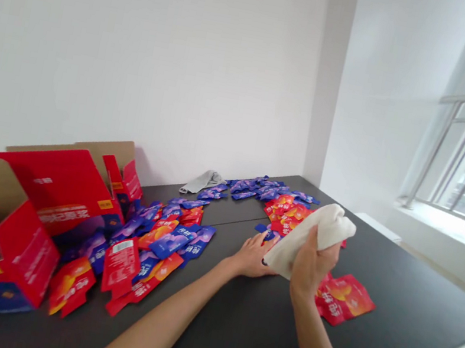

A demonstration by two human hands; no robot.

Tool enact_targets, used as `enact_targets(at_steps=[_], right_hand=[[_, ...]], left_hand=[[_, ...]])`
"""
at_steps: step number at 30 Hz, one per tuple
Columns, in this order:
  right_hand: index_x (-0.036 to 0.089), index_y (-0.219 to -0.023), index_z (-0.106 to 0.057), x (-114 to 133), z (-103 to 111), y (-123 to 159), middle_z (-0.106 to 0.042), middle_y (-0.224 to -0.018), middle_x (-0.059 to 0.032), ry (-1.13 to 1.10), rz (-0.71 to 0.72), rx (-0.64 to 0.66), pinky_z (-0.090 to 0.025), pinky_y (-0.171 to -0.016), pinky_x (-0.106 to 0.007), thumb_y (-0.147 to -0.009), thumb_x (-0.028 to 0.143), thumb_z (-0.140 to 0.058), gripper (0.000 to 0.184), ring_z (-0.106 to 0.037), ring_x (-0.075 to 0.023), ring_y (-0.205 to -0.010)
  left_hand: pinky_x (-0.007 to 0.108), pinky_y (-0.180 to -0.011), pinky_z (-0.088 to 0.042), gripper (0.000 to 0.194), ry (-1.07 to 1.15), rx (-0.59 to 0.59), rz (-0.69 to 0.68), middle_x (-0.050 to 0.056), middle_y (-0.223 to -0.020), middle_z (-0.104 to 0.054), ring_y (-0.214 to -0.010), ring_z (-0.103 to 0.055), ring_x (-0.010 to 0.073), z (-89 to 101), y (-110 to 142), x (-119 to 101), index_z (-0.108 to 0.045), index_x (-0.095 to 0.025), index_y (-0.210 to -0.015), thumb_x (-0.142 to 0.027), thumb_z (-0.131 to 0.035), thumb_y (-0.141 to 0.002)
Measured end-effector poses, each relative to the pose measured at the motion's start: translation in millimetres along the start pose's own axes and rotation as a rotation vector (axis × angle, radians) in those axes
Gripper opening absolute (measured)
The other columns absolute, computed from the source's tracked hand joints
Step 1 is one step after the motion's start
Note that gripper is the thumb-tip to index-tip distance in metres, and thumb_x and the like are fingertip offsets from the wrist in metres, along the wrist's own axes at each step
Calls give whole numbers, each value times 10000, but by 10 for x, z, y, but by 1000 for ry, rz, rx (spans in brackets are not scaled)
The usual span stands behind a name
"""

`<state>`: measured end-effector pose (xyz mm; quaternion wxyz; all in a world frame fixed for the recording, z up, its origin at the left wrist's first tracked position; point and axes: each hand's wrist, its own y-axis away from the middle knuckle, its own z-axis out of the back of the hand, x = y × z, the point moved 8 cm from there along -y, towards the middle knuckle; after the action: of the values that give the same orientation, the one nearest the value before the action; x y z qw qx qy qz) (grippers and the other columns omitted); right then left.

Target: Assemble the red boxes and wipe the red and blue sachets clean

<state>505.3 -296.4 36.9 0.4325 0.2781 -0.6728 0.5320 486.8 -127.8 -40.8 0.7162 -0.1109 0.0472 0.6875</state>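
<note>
We log R hand (pixel 313 266) clamped on white cloth (pixel 327 223), raised above table (pixel 394 298) prob. to keep it off the surface, w/ L hand (pixel 252 256) open, spread flat, likely bracing, beside sachets (pixel 285 218), all well right of red carton (pixel 54 190).

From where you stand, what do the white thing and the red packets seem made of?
The white thing in the right hand looks like soft cloth, as it bunches in loose folds. The red packets look like glossy plastic film, with a light sheen; any inner layer is hidden.
</note>
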Motion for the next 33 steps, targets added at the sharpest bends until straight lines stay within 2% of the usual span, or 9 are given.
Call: enact_targets(at_steps=[3, 7, 14, 18, 21, 24, 27, 30, 33], right_hand=[[189, -1234, -467, -4, -12, 40, -552, -1174, -88, -73, -24, -72, -403, -895, -355, -877, 424, -408, 432, -521, -213, -1056], [197, -1215, -487, -21, -57, 48, -552, -1187, -88, -100, -25, -65, -391, -909, -360, -862, 425, -438, 423, -503, -218, -1093], [174, -1206, -506, -93, -136, 50, -581, -1141, -101, -138, -44, 10, -400, -876, -361, -838, 419, -460, 444, -532, -231, -1043], [173, -1178, -517, -55, -384, 106, -617, -1070, -87, -150, 1, 268, -421, -829, -328, -836, 385, -447, 409, -567, -216, -975], [194, -1119, -526, -23, -633, 282, -635, -1012, -70, -38, 64, 565, -426, -771, -286, -825, 331, -460, 331, -582, -206, -944], [198, -1027, -531, -20, -852, 653, -647, -908, -69, 235, 180, 892, -410, -698, -273, -805, 300, -488, 248, -601, -221, -873], [194, -1022, -510, 26, -963, 1135, -642, -875, -77, 459, 370, 1167, -386, -652, -274, -798, 278, -483, 240, -610, -234, -825], [193, -1121, -457, 156, -990, 1483, -629, -974, -89, 471, 557, 1312, -384, -667, -268, -791, 236, -471, 333, -602, -227, -882], [185, -1127, -450, 130, -999, 1463, -629, -957, -91, 627, 571, 1263, -394, -667, -281, -796, 213, -456, 333, -609, -235, -872]], left_hand=[[445, -999, -329, 684, -111, -55, -48, 145, -1388, -354, -1246, -349, 323, -13, -125, -68, -370, -191, -1331, -419, -616, -735], [355, -907, -399, 303, -184, -111, -53, 127, -1148, -570, -1046, -522, 245, 45, -130, -145, -547, -159, -1122, -276, -463, -856], [374, -897, -363, 246, -230, -163, 31, 94, -862, -654, -865, -605, 216, 311, 205, -63, -543, -171, -1063, -224, -356, -911], [273, -640, -405, 322, -59, -234, 250, 58, -687, -638, -678, -619, 201, 528, 756, 175, -555, -178, -924, -365, -294, -936], [227, -550, -380, 256, 259, -155, 324, 4, -624, -623, -582, -599, 161, 474, 1186, 287, -544, -179, -871, -399, -414, -880], [218, -555, -389, 222, 417, -84, 345, -8, -684, -641, -614, -597, 153, 380, 1494, 320, -544, -170, -917, -330, -570, -764], [227, -578, -402, 229, 458, -101, 375, -1, -703, -638, -647, -595, 159, 330, 1634, 357, -550, -153, -923, -249, -578, -716], [228, -573, -409, 223, 496, -113, 373, 0, -710, -630, -635, -596, 153, 282, 1644, 363, -547, -144, -903, -167, -546, -681], [222, -551, -398, 191, 484, -100, 371, -2, -707, -624, -628, -592, 149, 256, 1628, 361, -541, -152, -863, -160, -536, -672]])
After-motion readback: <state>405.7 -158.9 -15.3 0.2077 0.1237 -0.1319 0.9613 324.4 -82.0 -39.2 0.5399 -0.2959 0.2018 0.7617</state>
